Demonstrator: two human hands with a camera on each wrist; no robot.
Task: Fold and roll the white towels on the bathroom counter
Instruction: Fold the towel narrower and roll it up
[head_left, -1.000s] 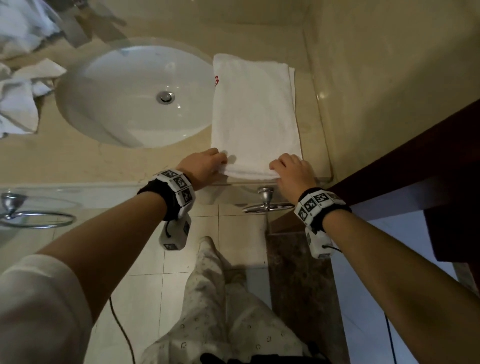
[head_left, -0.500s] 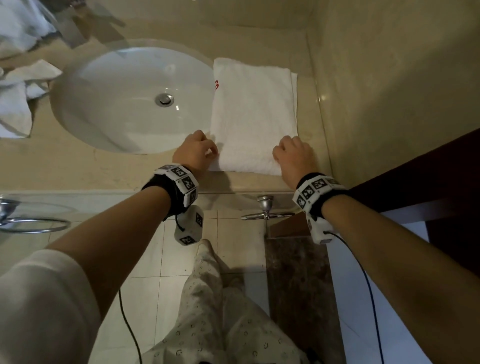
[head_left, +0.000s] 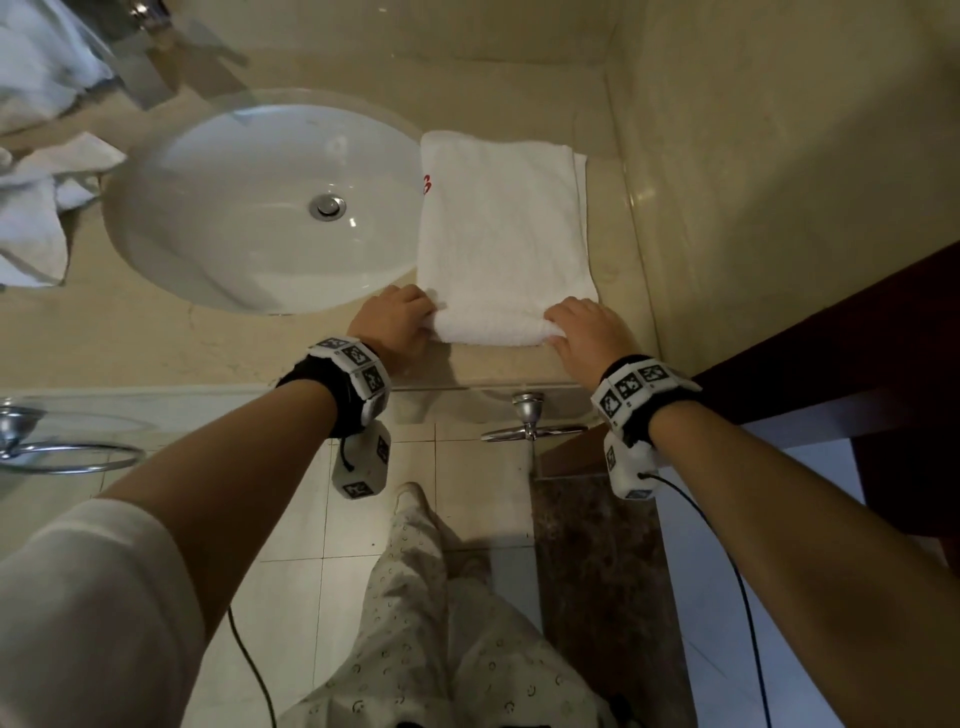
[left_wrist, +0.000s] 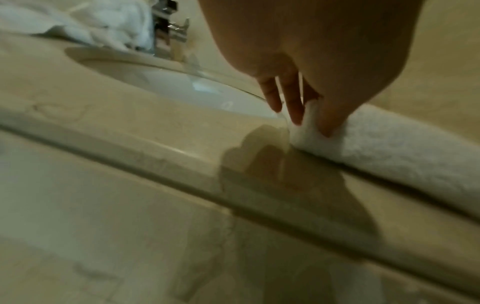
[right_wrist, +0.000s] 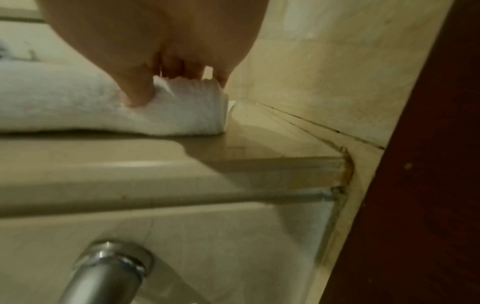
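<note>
A folded white towel (head_left: 501, 234) with a small red mark lies lengthwise on the beige counter (head_left: 156, 338), right of the sink. Its near end is turned over into a short roll (head_left: 488, 327). My left hand (head_left: 397, 325) grips the roll's left end (left_wrist: 309, 125), thumb in front and fingers over the top. My right hand (head_left: 584, 332) grips the roll's right end (right_wrist: 187, 107) the same way, close to the side wall. The rest of the towel lies flat beyond the roll.
A white oval sink (head_left: 270, 208) lies left of the towel. Crumpled white towels (head_left: 36, 208) sit at the counter's far left, near a chrome tap (left_wrist: 171, 26). A tiled wall (head_left: 779, 156) borders the right. Chrome bars (head_left: 530, 421) hang under the counter's front edge.
Both hands have moved away from the counter's front edge, turning the towel's near end over into a roll. The flat part of the towel has grown shorter.
</note>
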